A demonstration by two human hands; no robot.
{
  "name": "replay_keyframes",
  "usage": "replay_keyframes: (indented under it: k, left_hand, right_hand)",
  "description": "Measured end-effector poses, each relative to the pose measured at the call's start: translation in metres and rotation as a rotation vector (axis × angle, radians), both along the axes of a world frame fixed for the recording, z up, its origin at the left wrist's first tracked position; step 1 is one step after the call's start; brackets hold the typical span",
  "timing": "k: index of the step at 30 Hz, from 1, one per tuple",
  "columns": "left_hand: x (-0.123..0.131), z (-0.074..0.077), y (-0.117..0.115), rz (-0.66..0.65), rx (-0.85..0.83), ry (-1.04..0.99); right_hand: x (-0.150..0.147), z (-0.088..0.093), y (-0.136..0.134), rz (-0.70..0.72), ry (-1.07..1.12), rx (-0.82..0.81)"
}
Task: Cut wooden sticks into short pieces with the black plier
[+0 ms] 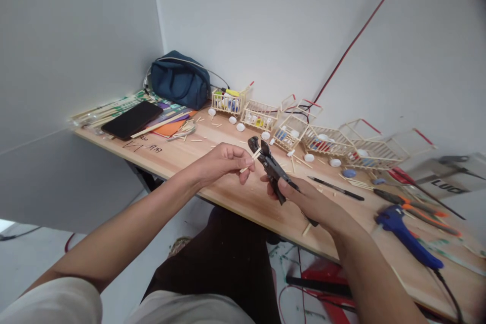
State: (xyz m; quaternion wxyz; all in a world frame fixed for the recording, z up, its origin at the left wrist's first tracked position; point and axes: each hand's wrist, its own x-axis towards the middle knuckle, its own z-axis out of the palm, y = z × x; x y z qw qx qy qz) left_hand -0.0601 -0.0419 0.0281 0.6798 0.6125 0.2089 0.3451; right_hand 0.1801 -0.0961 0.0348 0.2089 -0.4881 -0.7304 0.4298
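Observation:
My left hand is closed, pinching a thin wooden stick between thumb and fingers. My right hand is wrapped around the handles of black hand pliers. The jaws point away from me, up and to the left, and the stick's far end lies at them. Whether the jaws touch or grip the stick I cannot tell. Both hands are above the front part of the wooden table. Just beyond the pliers stands a small stick-built cart with white round wheels.
More stick-built carts line the back by the wall. To the left lie a black phone and a blue bag. At right are a blue glue gun, orange-handled pliers and a black pen. Stick offcuts are scattered about.

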Motion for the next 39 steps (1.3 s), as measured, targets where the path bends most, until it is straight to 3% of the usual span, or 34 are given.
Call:
replay_keyframes:
  k: [9,15,27,39]
  left_hand:
    - [-0.013,0.009,-0.002,-0.001,-0.049,0.072]
    - [-0.017,0.013,-0.004,0.009,-0.077,0.132]
    - [-0.021,0.004,-0.006,0.006,-0.168,0.170]
    - [-0.036,-0.011,0.006,0.042,-0.204,0.219]
  right_hand:
    - [-0.014,0.008,-0.003,0.012,-0.038,0.005]
    - [-0.016,0.003,-0.002,-0.019,-0.105,0.015]
    - [-0.025,-0.002,-0.010,-0.053,-0.147,0.057]
    - [-0.046,-0.007,-0.001,-0.044,-0.355,0.163]
